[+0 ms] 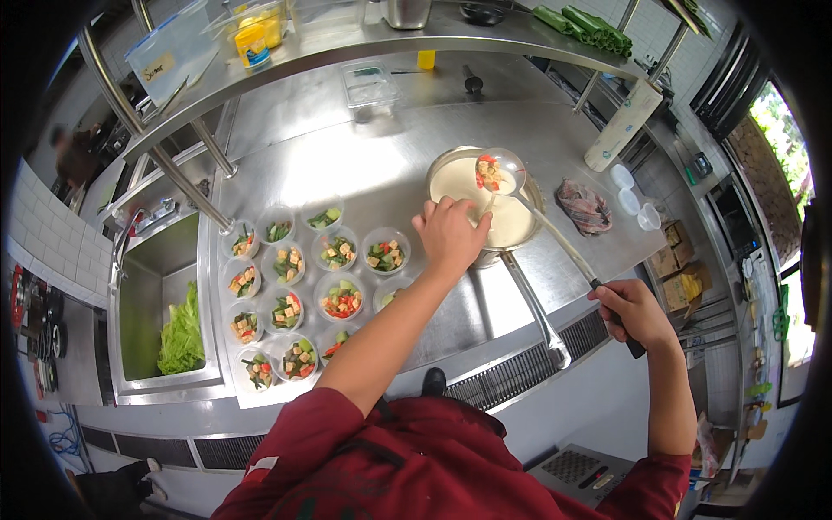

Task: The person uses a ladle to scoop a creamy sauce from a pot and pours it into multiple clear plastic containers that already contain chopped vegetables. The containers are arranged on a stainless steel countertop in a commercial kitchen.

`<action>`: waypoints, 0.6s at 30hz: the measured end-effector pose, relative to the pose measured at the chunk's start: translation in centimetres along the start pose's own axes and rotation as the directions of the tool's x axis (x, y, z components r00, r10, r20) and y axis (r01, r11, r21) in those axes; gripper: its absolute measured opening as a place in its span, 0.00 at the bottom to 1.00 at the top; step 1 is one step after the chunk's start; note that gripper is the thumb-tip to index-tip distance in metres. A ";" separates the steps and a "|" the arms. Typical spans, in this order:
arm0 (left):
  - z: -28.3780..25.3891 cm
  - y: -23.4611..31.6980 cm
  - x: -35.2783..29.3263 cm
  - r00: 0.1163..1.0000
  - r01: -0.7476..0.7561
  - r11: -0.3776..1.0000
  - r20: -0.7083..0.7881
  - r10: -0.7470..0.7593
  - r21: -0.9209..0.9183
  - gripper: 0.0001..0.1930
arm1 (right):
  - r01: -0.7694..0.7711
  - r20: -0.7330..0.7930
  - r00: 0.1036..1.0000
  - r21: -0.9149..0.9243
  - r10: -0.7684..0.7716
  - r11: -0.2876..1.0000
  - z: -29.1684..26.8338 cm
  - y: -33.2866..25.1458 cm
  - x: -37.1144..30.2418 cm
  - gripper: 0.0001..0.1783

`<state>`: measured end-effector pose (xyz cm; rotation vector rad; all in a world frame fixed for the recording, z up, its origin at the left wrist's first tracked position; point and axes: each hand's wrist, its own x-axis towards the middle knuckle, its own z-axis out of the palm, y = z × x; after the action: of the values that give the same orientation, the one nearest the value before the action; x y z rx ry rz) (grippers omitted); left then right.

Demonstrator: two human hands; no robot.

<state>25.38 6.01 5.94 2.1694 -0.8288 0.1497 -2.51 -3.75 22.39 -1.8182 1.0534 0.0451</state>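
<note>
Over a round metal pot of creamy white liquid hangs a small round bowl shape holding tan cubes and red pieces. My left hand is at the pot's near left rim, fingers curled and thumb close to a thin pale piece beneath that bowl. I cannot make out what it grips. My right hand is closed around the black handle of a ladle. Its metal stem slants up to the bowl shape; the join is unclear. Clear plastic cups of greens, tan cubes and red pieces stand in rows to the left.
The pot's long handle points toward me over the vent grille. A crumpled cloth lies right of the pot, with white lids beyond. Lettuce lies in the left sink. An overhead shelf spans the back.
</note>
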 end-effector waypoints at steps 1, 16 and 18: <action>0.6 0.4 0.9 1.000 0.015 0.999 -0.002 -0.014 0.052 0.19 | 0.010 0.000 1.000 -0.003 -0.010 1.000 -0.3 -0.4 0.1 0.16; 5.0 0.5 -0.4 0.996 -0.016 0.995 0.088 0.007 0.097 0.08 | 0.089 0.056 0.995 -0.066 -0.086 0.994 -1.8 0.4 4.2 0.15; 2.4 2.2 -0.4 0.988 -0.081 0.984 0.146 0.058 0.157 0.08 | 0.073 0.092 0.994 -0.077 -0.066 0.994 -4.6 2.4 6.7 0.13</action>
<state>23.34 3.42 5.61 2.3251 -1.0041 0.1032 -1.83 -11.80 19.92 -1.9060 0.9366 0.1271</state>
